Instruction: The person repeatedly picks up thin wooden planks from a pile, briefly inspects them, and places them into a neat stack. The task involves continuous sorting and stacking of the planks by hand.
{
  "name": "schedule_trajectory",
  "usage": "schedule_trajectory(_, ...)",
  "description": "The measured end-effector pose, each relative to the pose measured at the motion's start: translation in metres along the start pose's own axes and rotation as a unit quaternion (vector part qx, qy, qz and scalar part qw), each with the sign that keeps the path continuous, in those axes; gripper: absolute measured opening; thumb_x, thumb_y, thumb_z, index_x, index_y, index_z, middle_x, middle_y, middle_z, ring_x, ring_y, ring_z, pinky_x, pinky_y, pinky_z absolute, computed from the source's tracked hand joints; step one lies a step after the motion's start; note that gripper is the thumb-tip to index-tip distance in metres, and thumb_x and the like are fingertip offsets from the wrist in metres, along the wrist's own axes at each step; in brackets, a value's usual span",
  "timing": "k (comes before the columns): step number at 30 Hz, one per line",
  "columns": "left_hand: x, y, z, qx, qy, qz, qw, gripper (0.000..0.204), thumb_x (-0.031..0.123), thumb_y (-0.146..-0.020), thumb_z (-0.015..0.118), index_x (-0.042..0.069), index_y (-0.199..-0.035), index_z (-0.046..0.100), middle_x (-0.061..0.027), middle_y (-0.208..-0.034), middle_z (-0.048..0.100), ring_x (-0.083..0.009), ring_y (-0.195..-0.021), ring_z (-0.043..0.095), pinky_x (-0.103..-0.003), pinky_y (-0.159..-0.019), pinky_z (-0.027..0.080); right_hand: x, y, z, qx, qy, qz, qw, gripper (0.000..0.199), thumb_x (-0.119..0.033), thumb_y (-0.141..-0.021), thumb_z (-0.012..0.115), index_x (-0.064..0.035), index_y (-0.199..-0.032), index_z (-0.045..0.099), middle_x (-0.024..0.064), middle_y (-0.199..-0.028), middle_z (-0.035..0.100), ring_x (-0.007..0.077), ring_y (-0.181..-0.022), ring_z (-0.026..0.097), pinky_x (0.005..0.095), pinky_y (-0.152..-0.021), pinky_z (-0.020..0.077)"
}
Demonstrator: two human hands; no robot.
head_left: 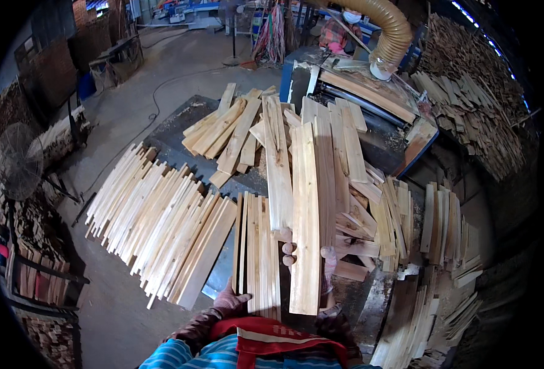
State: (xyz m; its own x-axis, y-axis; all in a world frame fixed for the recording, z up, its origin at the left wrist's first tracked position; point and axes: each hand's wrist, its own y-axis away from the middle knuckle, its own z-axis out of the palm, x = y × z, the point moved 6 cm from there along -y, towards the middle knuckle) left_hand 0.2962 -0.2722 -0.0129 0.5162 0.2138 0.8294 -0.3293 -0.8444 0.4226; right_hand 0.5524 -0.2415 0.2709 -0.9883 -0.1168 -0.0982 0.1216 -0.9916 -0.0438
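Observation:
My right hand (328,265) grips a long pale wooden plank (306,212) from below. Fingertips curl round its left edge and the thumb lies at its right, while the palm is hidden beneath. The plank is tilted lengthwise away from me, over other boards. Lower left of it, my left hand (230,299) rests by the near ends of a row of narrow boards (261,258) standing side by side. Its thumb and forefinger are spread apart, and it holds nothing that I can see. A wide row of thin wooden strips (155,221) lies to its left.
Loose boards (232,132) are heaped on the dark table (180,132). Beyond stands a machine with rollers (364,111) and a yellow duct (390,27); a masked person (340,34) is behind it. More board stacks (441,224) stand right, a fan (16,161) left.

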Motion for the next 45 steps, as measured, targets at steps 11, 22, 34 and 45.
schedule_trajectory(11, 0.090, -0.014, -0.096, -0.085, 0.388, -0.047, 0.917, 0.044, 0.027, -0.093, 0.068, -0.001, -0.126, 0.060, -0.0126, -0.109, 0.069, -0.0215, -0.095, 0.070, -0.037, -0.084, 0.059, -0.003, 0.005, -0.030, 0.076, 0.306, -0.031, 0.948, 0.086, -0.020, -0.071, 0.072, 0.0010, -0.148, 0.040, 0.0222, -0.138, 0.058, 0.0308, -0.106, 0.068, 0.0427, -0.087, 0.0587)
schedule_trajectory(22, 0.150, -0.006, -0.091, -0.125, 0.459, -0.023, 0.879, 0.050, 0.032, -0.090, 0.070, 0.001, -0.127, 0.058, -0.0101, -0.108, 0.069, -0.0202, -0.094, 0.069, -0.036, -0.084, 0.058, 0.046, -0.034, -0.027, 0.103, 0.469, -0.061, 0.875, 0.089, -0.024, -0.072, 0.069, -0.0016, -0.153, 0.037, 0.0154, -0.137, 0.057, 0.0283, -0.114, 0.065, 0.0418, -0.099, 0.0554)
schedule_trajectory(34, 0.107, -0.019, -0.088, -0.069, 0.358, 0.012, 0.931, 0.066, 0.044, -0.090, 0.072, 0.003, -0.137, 0.053, -0.0131, -0.122, 0.067, -0.0215, -0.113, 0.064, -0.036, -0.096, 0.051, 0.023, -0.024, -0.034, 0.086, 0.353, -0.112, 0.925, 0.090, -0.016, -0.071, 0.068, -0.0005, -0.153, 0.034, 0.0189, -0.139, 0.055, 0.0337, -0.115, 0.065, 0.0430, -0.097, 0.0555)
schedule_trajectory(45, -0.054, -0.087, -0.024, -0.065, -0.026, 0.065, 0.995, 0.081, 0.059, -0.099, 0.052, 0.009, -0.158, 0.027, -0.0222, -0.144, 0.052, -0.0376, -0.133, 0.050, -0.044, -0.111, 0.040, 0.044, -0.004, -0.032, 0.108, 0.720, -0.116, 0.676, 0.091, -0.018, -0.078, 0.074, -0.0026, -0.156, 0.031, 0.0232, -0.152, 0.043, 0.0324, -0.138, 0.046, 0.0352, -0.112, 0.0394)
